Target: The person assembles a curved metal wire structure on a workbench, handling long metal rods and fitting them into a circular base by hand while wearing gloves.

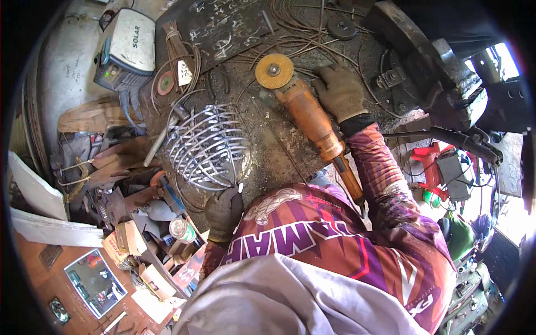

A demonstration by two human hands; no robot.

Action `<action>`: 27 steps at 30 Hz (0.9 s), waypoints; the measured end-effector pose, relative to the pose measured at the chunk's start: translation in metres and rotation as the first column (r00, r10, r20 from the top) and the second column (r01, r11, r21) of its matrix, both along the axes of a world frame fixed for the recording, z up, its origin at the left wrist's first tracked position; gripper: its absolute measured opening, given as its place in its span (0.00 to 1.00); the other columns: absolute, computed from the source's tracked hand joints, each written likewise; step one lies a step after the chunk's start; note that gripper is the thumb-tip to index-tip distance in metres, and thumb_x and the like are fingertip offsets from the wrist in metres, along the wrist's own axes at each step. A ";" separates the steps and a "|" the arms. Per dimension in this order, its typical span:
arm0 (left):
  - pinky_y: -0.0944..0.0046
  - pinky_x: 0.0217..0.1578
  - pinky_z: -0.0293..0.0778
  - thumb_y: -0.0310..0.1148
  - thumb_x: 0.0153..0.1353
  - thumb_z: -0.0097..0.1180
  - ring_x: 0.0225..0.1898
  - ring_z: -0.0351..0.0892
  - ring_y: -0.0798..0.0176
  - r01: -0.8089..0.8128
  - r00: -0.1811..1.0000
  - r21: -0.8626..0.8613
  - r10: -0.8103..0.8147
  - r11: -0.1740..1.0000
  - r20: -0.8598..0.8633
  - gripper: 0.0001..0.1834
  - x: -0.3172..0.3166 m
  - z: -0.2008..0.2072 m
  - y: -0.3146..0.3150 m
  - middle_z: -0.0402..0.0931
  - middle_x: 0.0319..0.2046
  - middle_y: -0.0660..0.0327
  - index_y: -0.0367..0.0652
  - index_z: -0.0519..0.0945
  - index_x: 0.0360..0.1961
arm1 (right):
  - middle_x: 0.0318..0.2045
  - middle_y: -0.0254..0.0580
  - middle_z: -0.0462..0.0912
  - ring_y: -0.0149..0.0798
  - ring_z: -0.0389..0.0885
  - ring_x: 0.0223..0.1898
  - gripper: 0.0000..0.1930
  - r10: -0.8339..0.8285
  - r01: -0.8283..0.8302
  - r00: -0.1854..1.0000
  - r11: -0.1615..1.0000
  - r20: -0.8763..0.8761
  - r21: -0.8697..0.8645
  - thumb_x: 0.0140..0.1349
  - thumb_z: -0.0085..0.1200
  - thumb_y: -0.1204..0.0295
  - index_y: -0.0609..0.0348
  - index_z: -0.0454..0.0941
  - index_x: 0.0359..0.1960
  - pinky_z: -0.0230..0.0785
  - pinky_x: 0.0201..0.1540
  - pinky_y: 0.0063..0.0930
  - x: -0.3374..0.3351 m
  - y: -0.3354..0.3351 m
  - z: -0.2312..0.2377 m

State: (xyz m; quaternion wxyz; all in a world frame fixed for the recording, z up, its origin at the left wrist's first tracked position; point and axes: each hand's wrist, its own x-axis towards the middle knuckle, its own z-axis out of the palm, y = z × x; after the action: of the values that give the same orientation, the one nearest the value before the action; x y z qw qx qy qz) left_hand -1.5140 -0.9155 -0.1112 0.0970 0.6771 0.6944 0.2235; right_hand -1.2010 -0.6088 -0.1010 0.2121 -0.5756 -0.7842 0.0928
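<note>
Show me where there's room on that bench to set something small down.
The barest patch of bench lies between the wire cage and the orange grinder, though a thin rod crosses it. The far side is crowded with coiled wire, the far left with a rod bundle and loose disc.

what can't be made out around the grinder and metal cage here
All in the head view:
- Left hand: palm, hidden by the back of its glove; its grip on the metal cage is unclear.
- Right hand: palm, hidden by the glove's back; contact with the grinder is unclear.
- Cord beyond the grinder's rear: hidden by the shirt.
- Cage's far side: mostly hidden by its nearer bars.
</note>
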 end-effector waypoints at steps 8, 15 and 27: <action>0.50 0.36 0.79 0.33 0.63 0.62 0.34 0.85 0.46 0.016 0.998 -0.028 -0.017 0.999 -0.052 0.08 0.008 0.022 0.007 0.85 0.34 0.51 0.45 0.86 0.42 | 0.46 0.51 0.85 0.57 0.83 0.49 0.16 0.030 -0.026 0.997 0.998 -0.073 0.050 0.66 0.57 0.58 0.50 0.86 0.48 0.75 0.53 0.49 0.001 0.005 -0.012; 0.50 0.34 0.80 0.33 0.64 0.61 0.34 0.85 0.46 0.037 0.999 -0.006 -0.038 0.999 -0.031 0.10 0.008 0.025 0.008 0.86 0.35 0.52 0.46 0.87 0.45 | 0.44 0.52 0.86 0.56 0.84 0.48 0.16 0.008 -0.006 0.999 1.000 -0.052 0.028 0.65 0.57 0.57 0.49 0.87 0.48 0.76 0.53 0.48 0.001 0.009 -0.012; 0.50 0.31 0.79 0.33 0.62 0.63 0.31 0.85 0.47 0.047 0.997 0.027 -0.045 0.999 -0.063 0.11 0.009 0.030 0.005 0.85 0.32 0.53 0.50 0.87 0.46 | 0.40 0.51 0.86 0.52 0.87 0.40 0.16 0.339 -0.292 0.879 0.939 -0.337 0.183 0.65 0.62 0.62 0.53 0.84 0.52 0.80 0.43 0.43 -0.034 -0.085 0.083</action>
State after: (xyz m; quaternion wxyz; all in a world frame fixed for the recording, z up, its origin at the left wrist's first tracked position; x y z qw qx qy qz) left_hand -1.5046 -0.9101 -0.0811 0.0710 0.7009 0.6781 0.2097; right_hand -1.2355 -0.6939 -0.0176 0.3713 -0.3984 -0.8190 0.1810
